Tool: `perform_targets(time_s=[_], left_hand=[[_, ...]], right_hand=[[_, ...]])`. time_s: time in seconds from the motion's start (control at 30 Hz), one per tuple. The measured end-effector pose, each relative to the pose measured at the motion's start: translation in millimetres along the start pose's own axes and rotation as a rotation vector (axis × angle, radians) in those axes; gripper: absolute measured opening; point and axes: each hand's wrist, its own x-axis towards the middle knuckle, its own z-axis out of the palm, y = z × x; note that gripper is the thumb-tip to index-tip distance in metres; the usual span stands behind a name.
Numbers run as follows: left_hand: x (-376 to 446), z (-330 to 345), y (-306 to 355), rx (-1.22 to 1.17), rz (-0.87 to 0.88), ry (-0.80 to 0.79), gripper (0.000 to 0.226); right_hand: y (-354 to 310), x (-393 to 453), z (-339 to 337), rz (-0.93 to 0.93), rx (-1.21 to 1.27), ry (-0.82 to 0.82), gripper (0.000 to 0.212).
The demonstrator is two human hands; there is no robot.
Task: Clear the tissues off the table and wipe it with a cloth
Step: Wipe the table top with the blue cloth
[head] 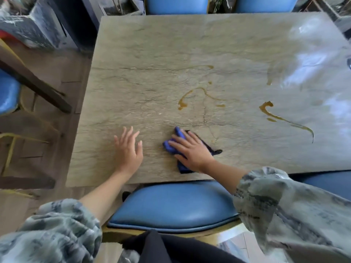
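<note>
A crumpled blue cloth [171, 146] lies on the grey stone-patterned table [152, 73], close to its near edge. My right hand [190, 149] presses flat on the cloth with straight fingers. My left hand [129, 147] rests flat on the bare tabletop, about a hand's width left of the cloth, fingers spread. Brown liquid streaks mark the table: one curl [183, 105] beyond the cloth, another long streak [269, 112] to the right. No tissues are in view.
A blue padded chair [174, 205] is tucked under the near edge, another [332, 181] at the right. Two blue chairs [176, 3] stand at the far edge. A wooden chair with a blue seat [7, 92] stands left. Glare covers the table's right side.
</note>
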Motion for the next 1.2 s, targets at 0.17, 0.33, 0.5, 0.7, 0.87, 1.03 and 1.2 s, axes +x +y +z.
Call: perform_targets(time_s=[0.17, 0.33, 0.5, 0.7, 0.87, 1.03, 1.2], left_hand=[[-3.5, 12.2, 13.3, 0.045, 0.096, -0.124, 0.047], [-7.3, 11.4, 10.9, 0.050, 0.101, -0.133, 0.050], [-2.8, 10.1, 11.0, 0.038, 0.095, -0.126, 0.050], [13.4, 0.4, 17.4, 0.056, 0.050, -0.067, 0.051], [32.2, 1.8, 8.5, 0.052, 0.054, -0.076, 0.048], [35.9, 8.1, 6.9, 0.096, 0.039, -0.084, 0.046], [45.6, 21.1, 28.5, 0.070, -0.031, -0.092, 0.051]], right_hand=[[0.8, -17.4, -3.9, 0.151, -0.011, 0.002, 0.055], [43.6, -44.0, -18.7, -0.193, -0.046, -0.085, 0.051], [69.2, -52.0, -23.3, 0.526, -0.053, 0.081, 0.052], [30.1, 16.4, -21.3, 1.195, 0.096, 0.078, 0.060], [-17.5, 51.6, -4.1, 0.733, 0.046, 0.060, 0.058], [-41.8, 52.8, 13.2, 0.226, 0.160, 0.033, 0.041], [8.0, 35.2, 3.3, 0.374, 0.211, 0.139, 0.039]])
